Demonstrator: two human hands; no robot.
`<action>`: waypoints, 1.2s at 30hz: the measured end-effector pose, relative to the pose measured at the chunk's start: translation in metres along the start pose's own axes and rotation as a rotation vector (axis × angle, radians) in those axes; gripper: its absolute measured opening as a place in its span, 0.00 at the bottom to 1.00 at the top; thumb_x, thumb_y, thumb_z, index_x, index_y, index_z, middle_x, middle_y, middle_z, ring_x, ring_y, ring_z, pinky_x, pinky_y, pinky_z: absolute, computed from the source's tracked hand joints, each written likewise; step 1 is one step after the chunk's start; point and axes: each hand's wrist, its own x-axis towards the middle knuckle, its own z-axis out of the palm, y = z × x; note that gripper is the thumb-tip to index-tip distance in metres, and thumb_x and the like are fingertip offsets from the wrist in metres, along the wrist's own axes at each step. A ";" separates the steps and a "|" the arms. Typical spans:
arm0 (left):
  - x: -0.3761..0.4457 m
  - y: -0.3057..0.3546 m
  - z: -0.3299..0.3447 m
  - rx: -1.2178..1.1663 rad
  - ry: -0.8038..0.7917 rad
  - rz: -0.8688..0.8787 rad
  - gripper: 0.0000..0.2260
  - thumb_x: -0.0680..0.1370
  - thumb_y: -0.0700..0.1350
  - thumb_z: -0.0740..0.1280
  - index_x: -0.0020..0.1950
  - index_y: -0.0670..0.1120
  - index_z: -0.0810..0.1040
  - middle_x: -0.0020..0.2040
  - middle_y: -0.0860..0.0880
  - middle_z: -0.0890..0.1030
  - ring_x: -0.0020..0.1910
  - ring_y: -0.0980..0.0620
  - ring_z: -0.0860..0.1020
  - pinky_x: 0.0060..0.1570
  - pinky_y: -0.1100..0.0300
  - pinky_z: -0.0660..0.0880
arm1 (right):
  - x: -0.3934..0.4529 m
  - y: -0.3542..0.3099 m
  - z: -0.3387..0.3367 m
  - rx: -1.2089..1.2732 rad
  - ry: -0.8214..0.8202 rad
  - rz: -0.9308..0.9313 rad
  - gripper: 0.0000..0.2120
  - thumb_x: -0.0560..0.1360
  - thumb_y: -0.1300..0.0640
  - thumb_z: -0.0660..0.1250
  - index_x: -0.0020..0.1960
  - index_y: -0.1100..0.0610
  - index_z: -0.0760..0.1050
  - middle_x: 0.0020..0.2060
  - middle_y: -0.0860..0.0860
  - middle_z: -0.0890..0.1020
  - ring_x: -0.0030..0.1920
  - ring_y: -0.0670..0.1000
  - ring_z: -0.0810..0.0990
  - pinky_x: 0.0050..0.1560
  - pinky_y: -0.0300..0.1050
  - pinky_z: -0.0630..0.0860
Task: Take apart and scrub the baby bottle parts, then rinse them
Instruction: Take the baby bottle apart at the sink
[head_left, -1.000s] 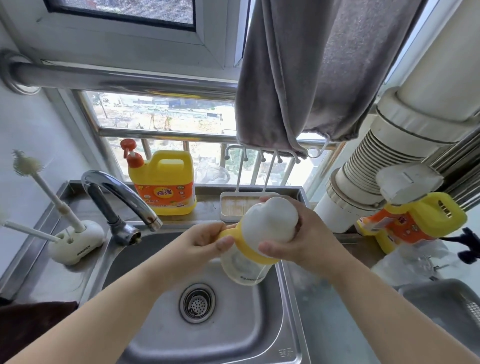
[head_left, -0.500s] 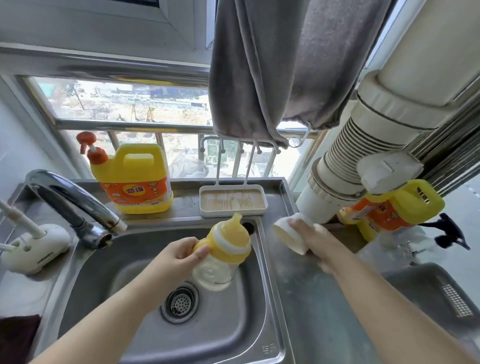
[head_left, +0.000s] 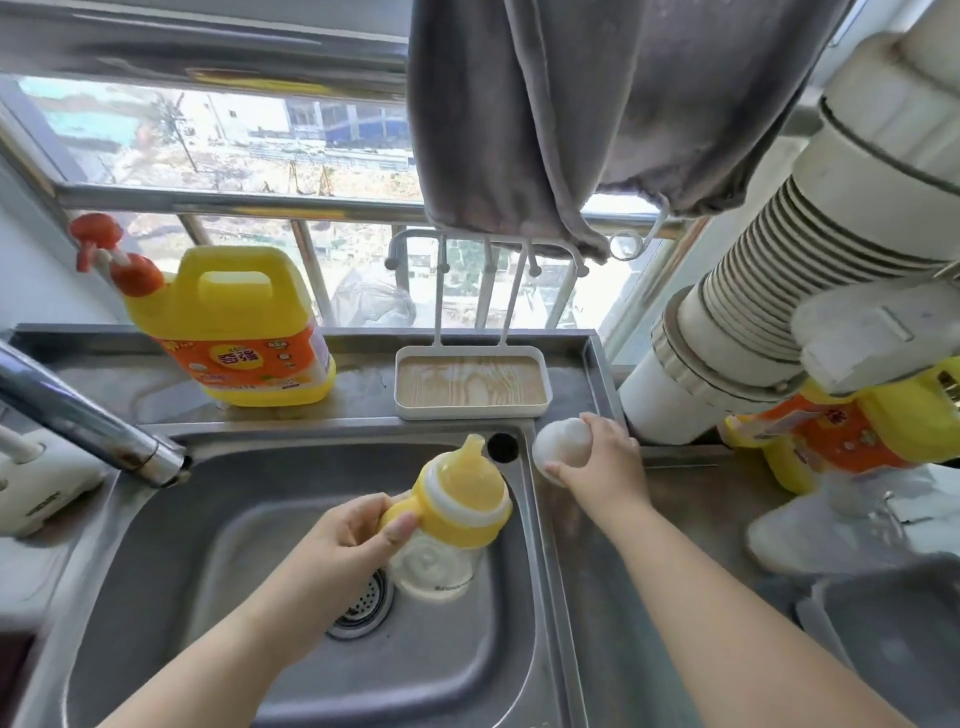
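Observation:
My left hand (head_left: 353, 540) grips the yellow handle of the baby bottle (head_left: 452, 525) and holds it tilted over the steel sink (head_left: 260, 499). The bottle has a clear body, a yellow collar and a yellow spout pointing up and away. Its frosted white cap (head_left: 561, 447) is off. My right hand (head_left: 608, 462) holds that cap on the steel counter just right of the sink's rim, fingers curled around it.
A faucet (head_left: 88, 421) reaches in from the left. On the back ledge stand a yellow detergent jug (head_left: 234, 332) and a white drying tray (head_left: 470, 382). A grey towel (head_left: 571, 114) hangs overhead. A second yellow jug (head_left: 841, 431) and white duct (head_left: 769, 291) crowd the right.
My right hand pulled the white cap off the bottle and carried it right, down onto the counter. My left hand kept the bottle over the sink.

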 end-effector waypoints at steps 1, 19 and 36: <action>0.001 0.000 0.001 -0.015 -0.013 -0.002 0.26 0.69 0.63 0.70 0.44 0.39 0.75 0.41 0.47 0.74 0.42 0.50 0.69 0.46 0.52 0.64 | 0.002 0.002 0.002 0.019 -0.032 0.012 0.36 0.70 0.51 0.73 0.72 0.55 0.62 0.69 0.53 0.68 0.67 0.56 0.65 0.66 0.49 0.65; -0.006 0.040 0.024 -0.097 -0.137 0.073 0.20 0.70 0.56 0.70 0.50 0.41 0.73 0.41 0.50 0.80 0.40 0.55 0.75 0.43 0.62 0.70 | -0.097 -0.056 -0.065 0.381 -0.373 -0.254 0.40 0.60 0.44 0.79 0.67 0.44 0.64 0.55 0.42 0.73 0.52 0.41 0.75 0.50 0.32 0.69; -0.039 0.070 0.020 -0.525 -0.313 0.020 0.43 0.60 0.51 0.81 0.71 0.46 0.66 0.64 0.38 0.75 0.58 0.42 0.78 0.58 0.46 0.75 | -0.116 -0.085 -0.102 0.884 -0.556 -0.367 0.37 0.57 0.36 0.77 0.62 0.45 0.73 0.54 0.45 0.81 0.57 0.46 0.79 0.62 0.44 0.72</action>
